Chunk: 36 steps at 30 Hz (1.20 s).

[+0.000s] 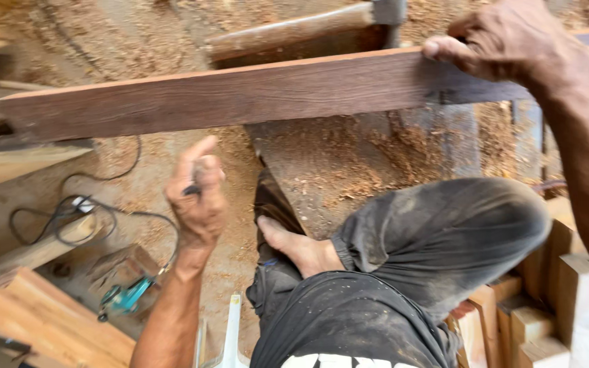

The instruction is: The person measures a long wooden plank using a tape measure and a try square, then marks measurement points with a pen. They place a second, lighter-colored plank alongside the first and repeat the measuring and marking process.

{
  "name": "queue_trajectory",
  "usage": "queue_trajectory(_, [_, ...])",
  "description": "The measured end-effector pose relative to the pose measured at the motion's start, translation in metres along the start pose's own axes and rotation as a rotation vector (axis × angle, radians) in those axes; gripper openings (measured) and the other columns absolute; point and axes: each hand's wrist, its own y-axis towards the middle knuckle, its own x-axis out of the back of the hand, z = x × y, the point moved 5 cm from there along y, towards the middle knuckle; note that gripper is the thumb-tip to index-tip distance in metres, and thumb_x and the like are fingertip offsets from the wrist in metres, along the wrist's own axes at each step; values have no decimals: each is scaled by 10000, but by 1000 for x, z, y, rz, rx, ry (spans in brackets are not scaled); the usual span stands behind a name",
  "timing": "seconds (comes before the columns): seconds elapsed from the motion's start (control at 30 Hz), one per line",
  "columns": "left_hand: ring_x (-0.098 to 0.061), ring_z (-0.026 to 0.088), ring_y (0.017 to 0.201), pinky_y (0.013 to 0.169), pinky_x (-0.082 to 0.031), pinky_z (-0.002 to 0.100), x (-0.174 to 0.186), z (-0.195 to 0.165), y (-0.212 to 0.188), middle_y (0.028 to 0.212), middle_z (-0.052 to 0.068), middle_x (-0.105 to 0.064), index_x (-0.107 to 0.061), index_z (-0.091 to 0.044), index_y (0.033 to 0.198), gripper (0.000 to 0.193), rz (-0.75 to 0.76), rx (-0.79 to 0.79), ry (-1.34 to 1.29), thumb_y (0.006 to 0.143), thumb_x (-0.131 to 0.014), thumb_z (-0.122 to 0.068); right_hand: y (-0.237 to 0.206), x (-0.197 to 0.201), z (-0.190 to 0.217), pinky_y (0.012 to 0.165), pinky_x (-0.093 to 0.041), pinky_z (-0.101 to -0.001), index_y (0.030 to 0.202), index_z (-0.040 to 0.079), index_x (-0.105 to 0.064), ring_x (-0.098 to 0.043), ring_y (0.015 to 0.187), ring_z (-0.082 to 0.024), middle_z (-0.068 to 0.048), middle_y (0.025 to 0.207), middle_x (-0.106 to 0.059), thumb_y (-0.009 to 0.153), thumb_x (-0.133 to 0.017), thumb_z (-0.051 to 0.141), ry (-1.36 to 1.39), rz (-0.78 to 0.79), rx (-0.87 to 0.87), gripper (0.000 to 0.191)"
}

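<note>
Two bare hands are at work over a dusty floor. The right hand grips the top edge of a long reddish-brown wooden plank, with the fingers curled over the far side. The plank stands on its thin edge and runs from the left side almost to the right side of the view. The left hand is below the plank and apart from it. It is closed around a small dark pencil-like tool, and one finger points up. What kind of tool it is cannot be told.

A bare foot rests on a flat grey board covered in sawdust that passes under the plank. A bent knee in dark dirty trousers is just beside it.

Left of the left hand, the sawdust-covered floor has open room. A black cable loops there, near a teal power tool. Pale wooden blocks are stacked at the right.
</note>
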Motion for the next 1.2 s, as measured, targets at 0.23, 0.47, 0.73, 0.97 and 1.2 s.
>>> queue_trajectory(0.23, [-555,76,588,607,-464,261,7,-15,8,674,16,-557,-706,-18,1217,887,107,161,-185,1048,-257,-765,-21,20,3,669,-591,-532,1250,116,-748,-713,834,-311,-184,1006,-743,896,-545,832,188,-52,89,824])
queue_trajectory(0.47, [-683,106,817,666,-571,274,-12,-28,10,936,81,-720,-686,44,1185,456,126,17,-254,1060,-651,-393,-21,1,2,872,-592,-541,1406,148,-657,-731,1011,-356,-185,1125,-762,674,-661,874,0,118,38,1031])
queue_trajectory(0.73, [-702,117,730,538,-567,218,-51,-19,-26,931,77,-741,-736,-38,1059,149,283,-148,-85,1033,-655,-160,4,-29,12,780,-590,-441,1213,86,-656,-692,859,-293,-149,965,-702,710,-755,742,72,-86,151,833])
queue_trajectory(0.97, [-707,153,736,532,-577,222,-36,-26,-38,917,107,-733,-727,0,1077,150,231,-242,-83,1014,-679,-127,-17,-35,12,700,-588,-354,1045,31,-656,-657,726,-238,-119,826,-648,740,-837,627,104,-338,303,693])
queue_trajectory(1.2, [-680,127,708,528,-564,229,16,-42,-39,928,108,-717,-678,-21,1180,244,-79,-377,-89,1087,-615,-238,-111,-33,57,731,-611,-335,966,77,-547,-536,690,-167,-63,852,-568,1034,-659,428,-700,-489,252,374])
